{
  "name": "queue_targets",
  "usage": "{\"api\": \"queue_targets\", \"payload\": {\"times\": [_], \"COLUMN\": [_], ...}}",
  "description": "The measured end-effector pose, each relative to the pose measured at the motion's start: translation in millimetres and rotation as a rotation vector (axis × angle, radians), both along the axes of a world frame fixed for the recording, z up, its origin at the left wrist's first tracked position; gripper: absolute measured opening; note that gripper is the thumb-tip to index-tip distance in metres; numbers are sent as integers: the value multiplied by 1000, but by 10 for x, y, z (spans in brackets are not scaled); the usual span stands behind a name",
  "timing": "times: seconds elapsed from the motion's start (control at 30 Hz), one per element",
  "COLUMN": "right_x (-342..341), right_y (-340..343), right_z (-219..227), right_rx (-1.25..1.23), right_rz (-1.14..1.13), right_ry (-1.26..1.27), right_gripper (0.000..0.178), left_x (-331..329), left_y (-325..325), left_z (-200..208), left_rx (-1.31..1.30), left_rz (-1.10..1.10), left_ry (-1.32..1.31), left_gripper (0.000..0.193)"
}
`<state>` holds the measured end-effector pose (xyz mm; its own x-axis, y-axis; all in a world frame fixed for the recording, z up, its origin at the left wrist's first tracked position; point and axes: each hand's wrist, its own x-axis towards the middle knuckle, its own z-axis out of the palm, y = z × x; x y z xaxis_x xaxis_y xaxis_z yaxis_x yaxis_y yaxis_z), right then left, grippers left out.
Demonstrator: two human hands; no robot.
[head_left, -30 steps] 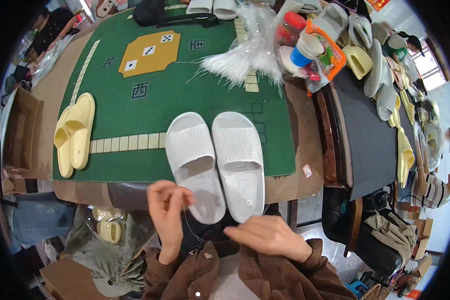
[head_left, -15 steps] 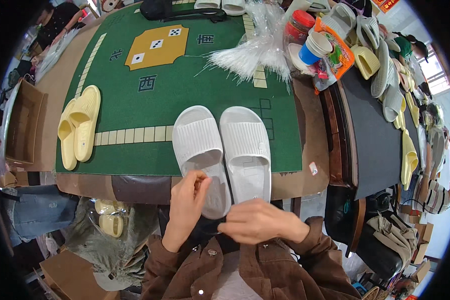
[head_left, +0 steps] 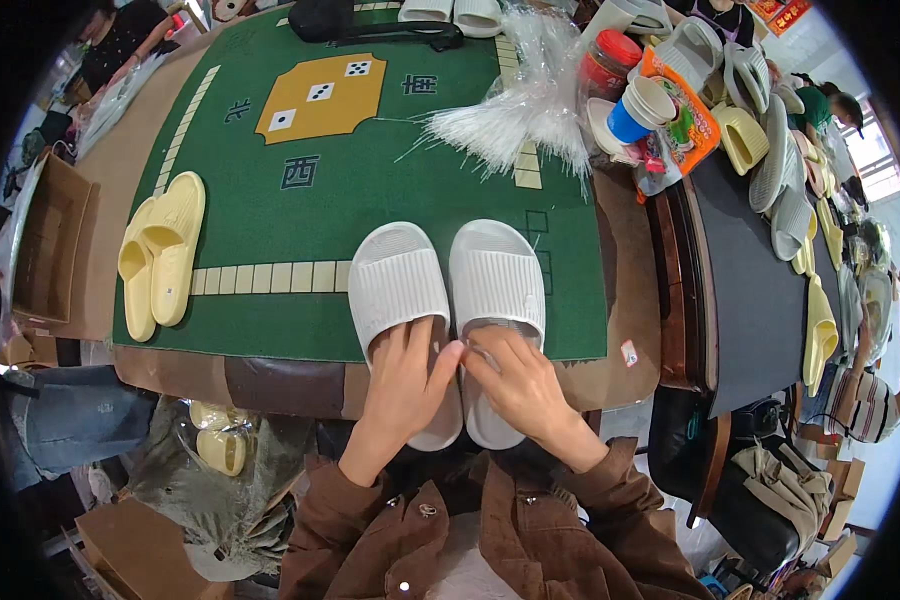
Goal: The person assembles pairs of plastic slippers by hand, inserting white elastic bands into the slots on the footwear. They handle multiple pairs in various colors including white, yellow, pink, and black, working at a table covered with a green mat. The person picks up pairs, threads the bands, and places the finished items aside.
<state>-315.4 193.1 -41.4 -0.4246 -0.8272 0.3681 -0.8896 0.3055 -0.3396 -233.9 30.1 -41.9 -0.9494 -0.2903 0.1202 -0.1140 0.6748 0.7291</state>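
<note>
Two white ribbed slippers [head_left: 402,285] lie side by side at the table's front edge, toes away from me, heels overhanging the edge. My left hand [head_left: 410,385] has its fingers inside the left slipper's opening, the thumb resting across its inner side. My right hand [head_left: 518,385] reaches into the right slipper [head_left: 498,270] the same way, fingers bent over its inner edge. Both thumbs come close together over the gap between the slippers. The fingertips are hidden inside.
A green mat [head_left: 270,220] covers the table. A pair of yellow slippers [head_left: 175,255] lies to the left. White plastic ties [head_left: 515,125], a paper cup [head_left: 638,110] and a red-lidded jar [head_left: 608,65] stand at the far right. More slippers [head_left: 790,210] line the dark side table. Co-workers are nearby.
Both hands have moved forward from the heels into the slippers' openings. The right slipper's heel is now in view, and the slippers have shifted slightly nearer.
</note>
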Motion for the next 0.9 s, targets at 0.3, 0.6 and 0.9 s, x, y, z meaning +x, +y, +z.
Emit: {"api": "queue_targets", "payload": {"times": [0.3, 0.6, 0.9], "right_x": [15, -21, -1015], "right_y": [150, 290, 135], "right_z": [-45, 106, 2], "right_rx": [-73, -126, -366], "right_rz": [-49, -72, -548], "right_ry": [-445, -130, -557], "right_gripper": [51, 44, 21], "left_x": [-79, -147, -166], "left_y": [25, 139, 186], "left_z": [-54, -165, -216], "left_rx": [-139, -216, -301], "left_rz": [-107, 18, 49], "left_ry": [-86, -50, -21], "left_gripper": [101, 71, 62]}}
